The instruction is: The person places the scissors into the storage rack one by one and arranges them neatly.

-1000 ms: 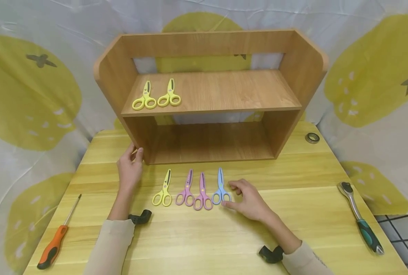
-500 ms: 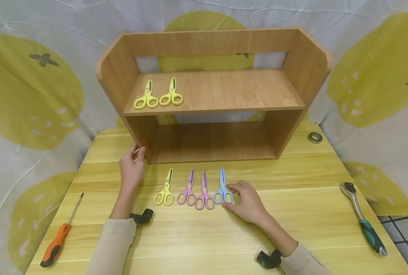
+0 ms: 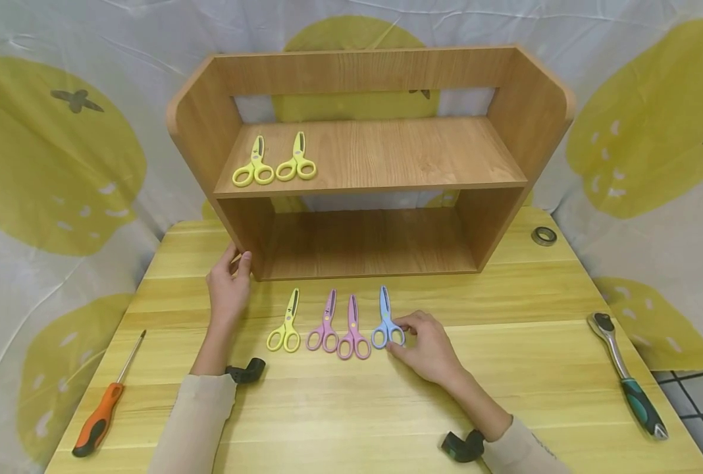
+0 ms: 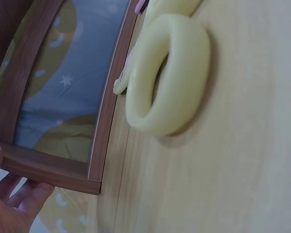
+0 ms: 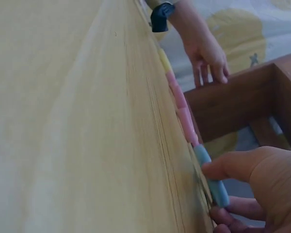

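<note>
My left hand grips the lower left side panel of a wooden two-tier shelf, thumb in front and fingers behind. My right hand pinches the right handle loop of the blue scissors, which lie on the table; in the right wrist view the thumb lies on the blue handle. To their left lie two pairs of pink scissors, one nearer the blue pair and the other further left. Yellow scissors end the row. Two more yellow pairs, one left and one right, lie on the upper shelf.
An orange-handled screwdriver lies at the table's left side. On the right lie a green-handled ratchet wrench and, farther back, a roll of tape. A patterned cloth hangs behind the shelf.
My right thumb and fingers have come in onto the blue scissors' right handle loop. The left hand stays at the shelf panel, and the head view has shifted slightly.
</note>
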